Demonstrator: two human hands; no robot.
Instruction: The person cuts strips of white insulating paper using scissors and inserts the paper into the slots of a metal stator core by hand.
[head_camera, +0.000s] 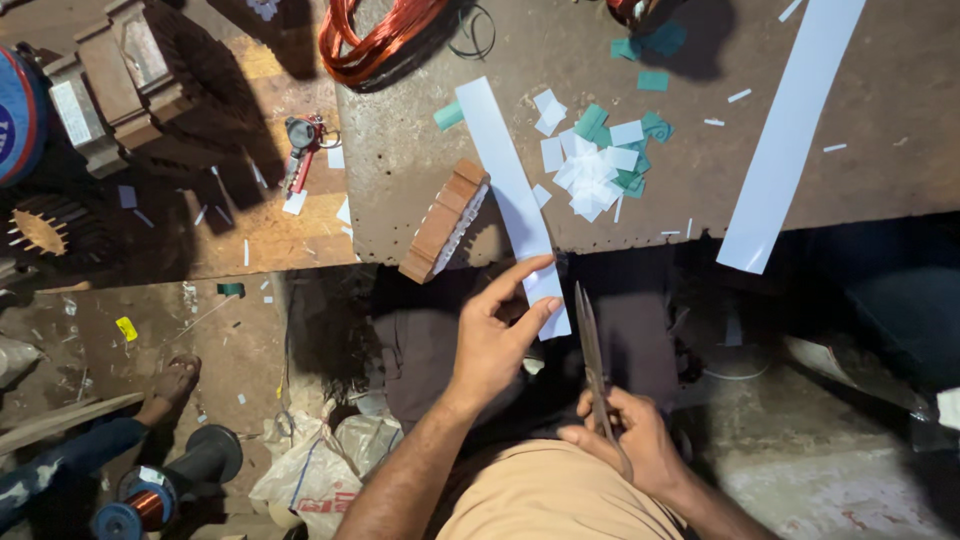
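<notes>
Head view: left hand (497, 340) pinches white strip (512, 195); right hand (630, 440) grips scissors (590, 345).

Hard light from about eleven o'clock brightens the workbench (420, 190), casting sharp dark shadows toward five o'clock; lower floor dim, edges slightly soft.
</notes>
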